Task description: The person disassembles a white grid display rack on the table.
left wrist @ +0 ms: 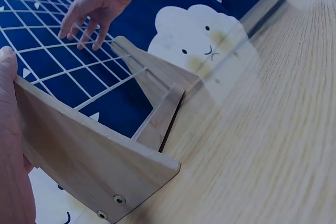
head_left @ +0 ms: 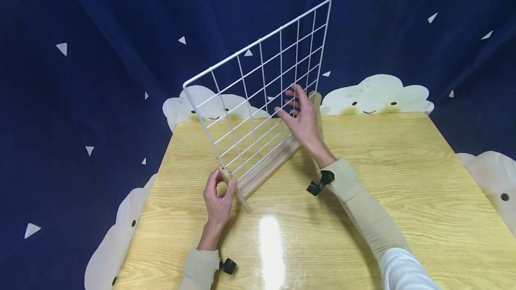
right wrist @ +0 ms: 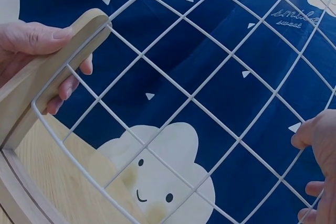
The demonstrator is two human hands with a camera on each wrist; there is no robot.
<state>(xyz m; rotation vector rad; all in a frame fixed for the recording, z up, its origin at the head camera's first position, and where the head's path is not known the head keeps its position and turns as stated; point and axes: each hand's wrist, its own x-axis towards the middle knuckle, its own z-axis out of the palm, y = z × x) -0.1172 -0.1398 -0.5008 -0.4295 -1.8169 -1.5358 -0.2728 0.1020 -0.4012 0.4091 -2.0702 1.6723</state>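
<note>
A white wire grid panel [head_left: 259,41] stands tilted in a wooden stand, its lower bar along the base [head_left: 269,165]. My left hand [head_left: 219,200] grips the near wooden side piece [head_left: 242,197], thumb on one face and fingers on the other. The grid's corner sits at a groove in that piece in the right wrist view. Two metal bolts [left wrist: 119,199] show low on its outer face. My right hand [head_left: 302,120] is at the grid's far lower part, fingers spread and loosely bent near the wires, close to the far side piece [head_left: 316,98].
The stand is on a wood-grain table [head_left: 387,169], angled from near left to far right. White cloud-shaped cutouts with faces [head_left: 376,95] line the table's back edge. Behind hangs a dark blue curtain [head_left: 121,21] with white triangles. Each wrist wears a small black camera [head_left: 228,266].
</note>
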